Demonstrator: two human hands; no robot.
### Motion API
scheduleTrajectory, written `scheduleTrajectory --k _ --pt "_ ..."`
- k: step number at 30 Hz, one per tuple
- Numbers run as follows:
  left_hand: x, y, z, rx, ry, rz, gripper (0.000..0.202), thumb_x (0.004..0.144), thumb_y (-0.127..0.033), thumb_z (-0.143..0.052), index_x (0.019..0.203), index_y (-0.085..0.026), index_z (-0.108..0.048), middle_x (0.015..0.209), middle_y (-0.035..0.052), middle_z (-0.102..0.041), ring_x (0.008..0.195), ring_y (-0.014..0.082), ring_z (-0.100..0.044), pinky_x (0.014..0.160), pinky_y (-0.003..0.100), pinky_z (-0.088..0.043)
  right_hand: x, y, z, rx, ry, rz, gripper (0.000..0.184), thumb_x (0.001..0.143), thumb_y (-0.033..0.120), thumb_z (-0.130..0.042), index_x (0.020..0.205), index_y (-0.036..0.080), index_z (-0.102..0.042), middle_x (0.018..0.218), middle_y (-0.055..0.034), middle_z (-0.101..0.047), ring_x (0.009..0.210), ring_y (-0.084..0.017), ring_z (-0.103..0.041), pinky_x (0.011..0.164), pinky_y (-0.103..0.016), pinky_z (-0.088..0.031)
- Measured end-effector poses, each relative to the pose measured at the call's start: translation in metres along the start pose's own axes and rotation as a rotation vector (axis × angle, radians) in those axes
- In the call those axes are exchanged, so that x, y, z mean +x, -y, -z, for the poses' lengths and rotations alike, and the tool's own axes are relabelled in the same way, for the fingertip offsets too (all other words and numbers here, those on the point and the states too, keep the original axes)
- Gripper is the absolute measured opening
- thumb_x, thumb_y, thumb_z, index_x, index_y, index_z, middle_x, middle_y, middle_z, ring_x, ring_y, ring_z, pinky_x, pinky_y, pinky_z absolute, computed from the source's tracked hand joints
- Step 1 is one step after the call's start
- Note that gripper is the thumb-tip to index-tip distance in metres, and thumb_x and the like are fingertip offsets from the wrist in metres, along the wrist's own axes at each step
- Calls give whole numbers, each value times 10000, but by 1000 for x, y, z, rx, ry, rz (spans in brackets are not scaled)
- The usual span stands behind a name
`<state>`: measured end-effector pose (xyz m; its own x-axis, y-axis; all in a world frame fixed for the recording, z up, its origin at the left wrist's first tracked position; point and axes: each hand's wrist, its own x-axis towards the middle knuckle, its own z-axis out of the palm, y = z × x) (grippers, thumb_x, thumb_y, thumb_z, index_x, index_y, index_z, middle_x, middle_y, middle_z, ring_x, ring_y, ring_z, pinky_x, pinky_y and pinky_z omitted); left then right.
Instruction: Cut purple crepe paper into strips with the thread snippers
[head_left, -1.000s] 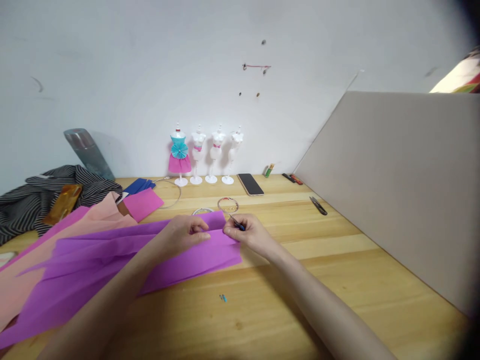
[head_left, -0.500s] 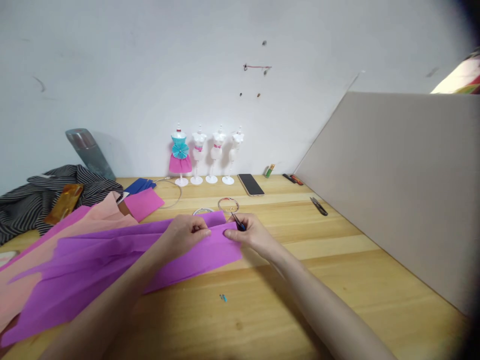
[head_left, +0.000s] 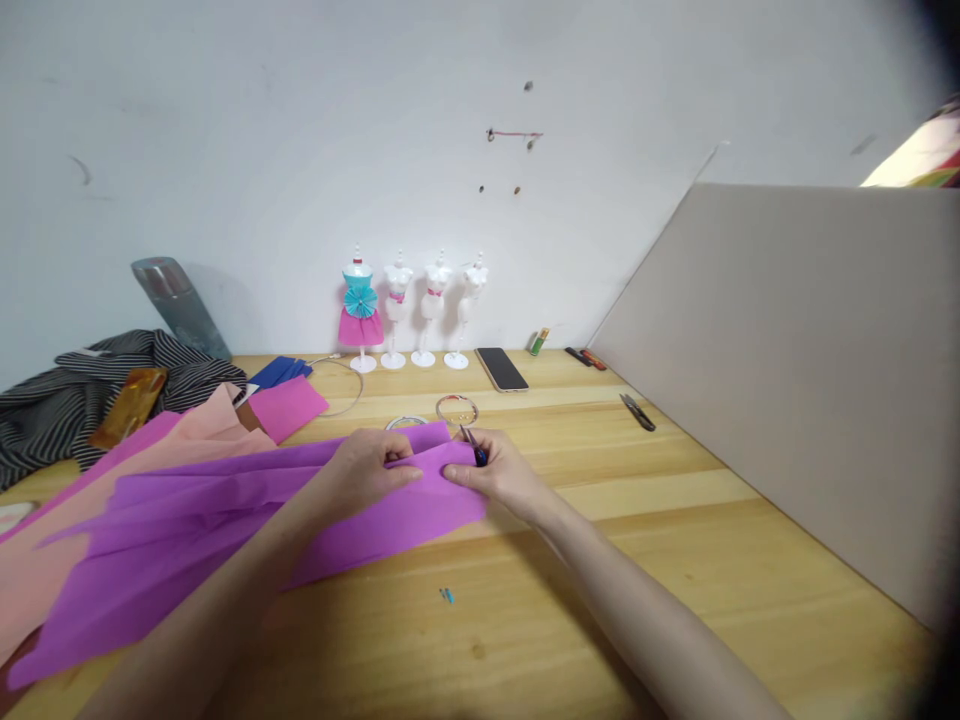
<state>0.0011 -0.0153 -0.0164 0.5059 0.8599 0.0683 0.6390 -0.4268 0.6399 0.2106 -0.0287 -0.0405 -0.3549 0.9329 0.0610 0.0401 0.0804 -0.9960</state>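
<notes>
A long sheet of purple crepe paper (head_left: pixel 225 520) lies across the wooden table (head_left: pixel 675 540). My left hand (head_left: pixel 367 470) pinches a fold near the paper's right end. My right hand (head_left: pixel 495 475) pinches the same fold from the right and also holds a small dark tool with a blue grip (head_left: pixel 474 447) between its fingers. Both hands are closed on the paper, close together.
Peach paper (head_left: pixel 45 570) lies under the purple sheet; pink (head_left: pixel 289 407) and blue sheets lie behind. Wire rings (head_left: pixel 456 408), several small dress forms (head_left: pixel 412 305), a phone (head_left: pixel 501 368), thread snips (head_left: pixel 637 411), striped cloth (head_left: pixel 90 390) and a grey divider panel (head_left: pixel 810 380) surround the work.
The right end of the purple paper has been folded over a little more toward the left; my right hand has shifted slightly left. The left hand has hardly moved.
</notes>
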Motion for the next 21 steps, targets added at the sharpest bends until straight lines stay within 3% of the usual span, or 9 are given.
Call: scheduleTrajectory --k 4,11,16,18,21 --pt "-1 1 -1 -28 47 3 205 709 -301 -572 597 -165 -468 572 -53 -414 585 100 -389 547 246 -233 0 -2 0 -32 -38 -1 344 624 398 -780 641 171 -522 609 43 -441 562 -90 -384 521 -228 -305" --pt "-4 -1 6 -142 90 35 264 716 -295 -546 562 -177 -368 559 -61 -335 555 87 -330 518 241 -225 0 2 2 -40 29 40 281 676 392 -725 674 158 -570 655 20 -492 599 -103 -418 558 -243 -322" --pt "-1 7 8 -228 100 52 269 703 -339 -569 561 -173 -412 554 -57 -346 544 86 -336 500 229 -238 0 10 9 -10 -292 85 244 654 369 -724 742 174 -607 598 32 -490 539 -97 -399 513 -246 -305" --pt "1 13 7 -264 107 55 286 703 -353 -578 555 -172 -414 547 -57 -337 536 85 -332 494 228 -235 -3 17 14 -1 -346 85 253 659 389 -719 743 175 -613 558 33 -490 495 -92 -374 470 -246 -269" --pt "3 18 6 -324 108 89 301 701 -378 -597 564 -171 -428 548 -54 -359 534 85 -342 488 224 -242 -10 29 19 -64 -211 30 275 698 426 -696 662 169 -604 513 14 -523 438 -80 -348 427 -248 -228"
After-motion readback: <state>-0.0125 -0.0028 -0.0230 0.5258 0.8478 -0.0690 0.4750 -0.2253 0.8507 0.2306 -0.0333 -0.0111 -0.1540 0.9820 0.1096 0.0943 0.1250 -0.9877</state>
